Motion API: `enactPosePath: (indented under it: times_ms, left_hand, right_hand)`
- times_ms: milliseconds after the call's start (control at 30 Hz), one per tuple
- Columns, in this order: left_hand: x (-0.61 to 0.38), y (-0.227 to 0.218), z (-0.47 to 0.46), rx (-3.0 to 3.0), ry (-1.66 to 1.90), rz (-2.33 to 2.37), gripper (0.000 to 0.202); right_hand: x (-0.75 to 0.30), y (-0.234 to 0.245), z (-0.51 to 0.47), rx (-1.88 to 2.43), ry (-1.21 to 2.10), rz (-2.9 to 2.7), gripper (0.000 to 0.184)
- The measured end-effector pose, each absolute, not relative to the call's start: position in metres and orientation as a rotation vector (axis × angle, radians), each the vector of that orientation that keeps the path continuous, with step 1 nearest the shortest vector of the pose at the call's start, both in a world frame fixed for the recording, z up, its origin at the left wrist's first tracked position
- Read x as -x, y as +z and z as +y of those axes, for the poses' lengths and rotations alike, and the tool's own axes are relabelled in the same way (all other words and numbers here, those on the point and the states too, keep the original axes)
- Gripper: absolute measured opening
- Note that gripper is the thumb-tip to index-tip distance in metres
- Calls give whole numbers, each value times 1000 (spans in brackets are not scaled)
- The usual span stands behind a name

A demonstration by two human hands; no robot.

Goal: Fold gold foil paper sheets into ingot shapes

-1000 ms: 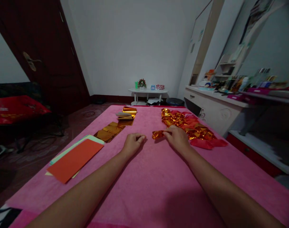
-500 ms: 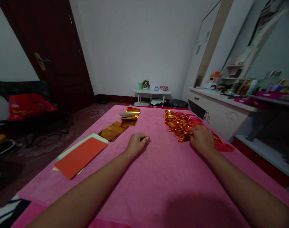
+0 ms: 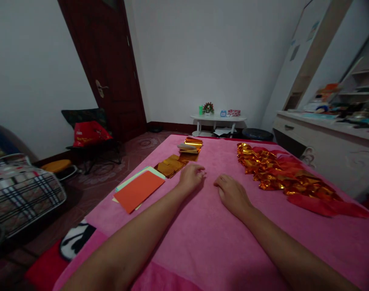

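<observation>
Head cam feed: I've got both bare hands mid-frame, just beside each other but apart, over the pink cloth (image 3: 199, 246). Left hand (image 3: 191, 178) is loosely open, fingers slightly bent, thumb away from them; I read it as unloaded. Right hand (image 3: 233, 196) is palm down, fingers bent toward the left one. Its underside is hidden, so I can't tell if it's closed or pinching something.

Nearest the left hand: flat gold foil sheets (image 3: 170, 165), left of centre, running up behind its fingers. Above them, a shiny gold roll (image 3: 193, 141) with a folded stack (image 3: 188, 148) just in front of it. Lower left of the sheets: orange paper (image 3: 139, 190), on top of pale green and yellowish sheets, edges fanned out.

Right of the right hand, clear of it: crumpled gold foil (image 3: 269, 178) in a bunched row running from centre right to lower right, mixed with red pieces (image 3: 312, 204) along its far side and near end.

Background: small white table (image 3: 217, 118) at upper centre with a green cup (image 3: 200, 110) and a flower arrangement (image 3: 208, 108). Red bag (image 3: 92, 134) on a dark chair, left side. White dresser (image 3: 321, 139), right edge.
</observation>
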State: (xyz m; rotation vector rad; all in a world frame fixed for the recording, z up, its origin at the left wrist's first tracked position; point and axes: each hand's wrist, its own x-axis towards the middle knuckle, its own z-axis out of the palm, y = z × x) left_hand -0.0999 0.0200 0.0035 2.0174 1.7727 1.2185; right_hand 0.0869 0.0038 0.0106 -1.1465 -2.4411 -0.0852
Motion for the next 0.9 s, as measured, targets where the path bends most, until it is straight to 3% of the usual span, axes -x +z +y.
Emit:
enactPosePath:
  times_ms: [233,500,667,900]
  left_hand:
    - [177,35,27,-1825,1005,2297,33]
    - [236,67,-1,-1918,371,2157,23]
    - [241,60,-34,-2010,194,2177,72]
    - [238,51,-49,-2123,207,2226,47]
  right_hand:
    - [-93,4,9,1111,-52,-2419,24]
    - [-90,5,8,1148,-65,-2418,26]
    - [-90,6,7,1163,-66,-2417,25]
    - [-89,7,6,1163,-69,-2408,23]
